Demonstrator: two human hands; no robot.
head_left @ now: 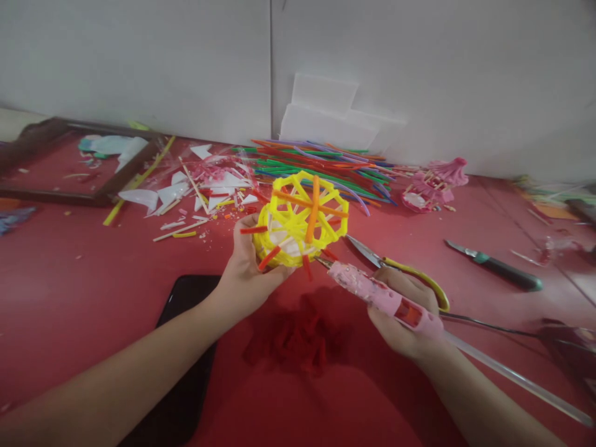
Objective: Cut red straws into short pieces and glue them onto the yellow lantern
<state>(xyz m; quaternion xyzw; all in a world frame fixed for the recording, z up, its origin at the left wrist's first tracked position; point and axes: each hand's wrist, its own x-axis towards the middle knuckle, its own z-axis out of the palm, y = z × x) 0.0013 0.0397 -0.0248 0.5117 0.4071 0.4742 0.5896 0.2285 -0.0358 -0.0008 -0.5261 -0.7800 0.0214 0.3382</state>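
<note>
- Two bare hands, head view: left hand point(249, 261) grasping the near side of a yellow openwork piece point(288, 218); right hand point(405, 338) closed around a pink glue gun point(372, 290).
- One yellow openwork piece, held above the tabletop point(116, 261), tilted; spoked, with orange strips point(313, 208) across it and red stubs point(254, 230) jutting outward.
- One step in hand, as judged: gluing at the lower rim, where the gun's tip points; the next move seems to call for a steady left hand, the tip at the joint, and fingers clear of hot glue.
- Assorted goods behind: coloured stems point(321, 167); white and pink scraps point(209, 192); pink ruffled piece point(437, 180).
- One pair of yellow-handled scissors point(419, 279), partly hidden by the right hand; one dark phone-like slab point(186, 397), crossed by the left forearm, cut off below.
- One red heap point(302, 338), blurred against red; material uncertain.
- Items unresolved: whether the tip touches the rim, and whether any glue is flowing; left fingertips, hidden behind the piece.
</note>
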